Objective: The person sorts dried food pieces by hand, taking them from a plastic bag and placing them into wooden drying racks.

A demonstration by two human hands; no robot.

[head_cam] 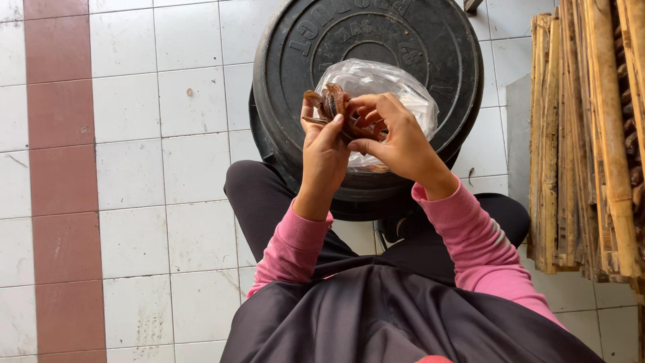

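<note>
My left hand and my right hand are raised together over a clear plastic bag. Both grip a small brown, ridged, curled piece between the fingertips; I cannot tell what it is. The left thumb presses on its near side, and the right fingers curl around its right part. The bag lies on a big round black lid with raised lettering, and more brown pieces show inside it. I wear pink sleeves and dark clothes.
The black lid tops a black tub standing on a white tiled floor. A dark red tile stripe runs down the left. A stack of bamboo slats leans at the right edge. My knees flank the tub.
</note>
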